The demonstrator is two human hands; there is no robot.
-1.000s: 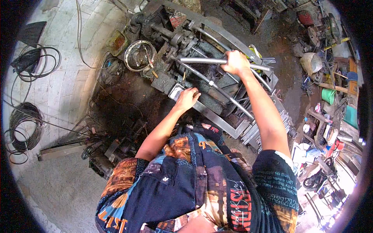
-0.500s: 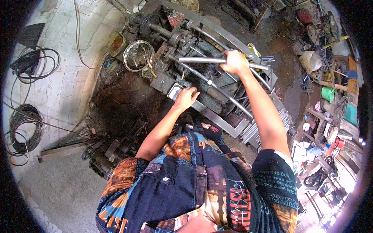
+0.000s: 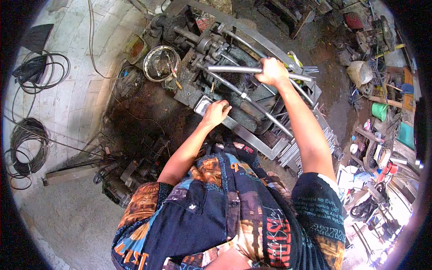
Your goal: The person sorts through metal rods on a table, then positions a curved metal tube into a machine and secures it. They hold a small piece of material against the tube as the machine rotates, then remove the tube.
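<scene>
Now right hand clenched round steel bar, left hand fingers curled on machine frame edge, cluttered floor around.

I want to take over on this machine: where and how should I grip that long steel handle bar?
Grip the steel bar near its right end, where the right hand closes over it from above. It lies roughly level, round and bare, so a full wrap suits it. The left hand rests on the machine frame.

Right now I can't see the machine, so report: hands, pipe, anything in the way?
Right hand gripping pipe. Left hand on machine frame. Pipe level above machine. Nothing blocking.
</scene>
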